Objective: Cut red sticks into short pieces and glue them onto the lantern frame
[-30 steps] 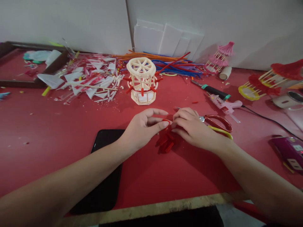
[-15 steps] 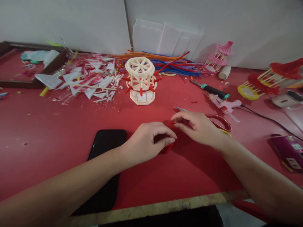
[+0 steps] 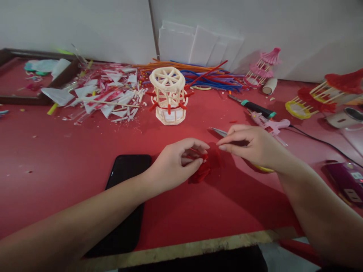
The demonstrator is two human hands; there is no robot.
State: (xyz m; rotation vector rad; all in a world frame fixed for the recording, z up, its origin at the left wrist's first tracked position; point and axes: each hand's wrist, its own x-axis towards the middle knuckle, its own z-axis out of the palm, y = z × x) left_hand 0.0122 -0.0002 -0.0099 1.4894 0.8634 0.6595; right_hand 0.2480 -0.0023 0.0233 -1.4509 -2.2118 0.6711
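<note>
My left hand (image 3: 177, 162) is curled over the red tabletop, with a small red piece (image 3: 205, 156) between its thumb and fingers. Just beneath those fingertips lie several short red pieces (image 3: 202, 174), hard to tell from the table. My right hand (image 3: 252, 145) is pinched, thumb against forefinger, to the right of them; what it holds, if anything, is too small to make out. A pair of scissors (image 3: 219, 132) lies under my right hand, its blades poking out and its handles mostly covered. Beyond my hands stands a cream lantern-like stick frame (image 3: 170, 85) with red pieces sticking out around its middle.
A black phone (image 3: 129, 168) lies beside my left forearm. At right are a pink glue gun (image 3: 269, 122), a cutter (image 3: 259, 109), a purple power strip (image 3: 347, 177) and a mug (image 3: 344, 120). Scraps (image 3: 113, 94), coloured pipe cleaners (image 3: 210, 77) and a pink model (image 3: 265, 66) line the back.
My right hand has moved right and slightly up, away from my left, and its fingers have closed to a pinch. My left fingers have lifted a little, showing more red pieces.
</note>
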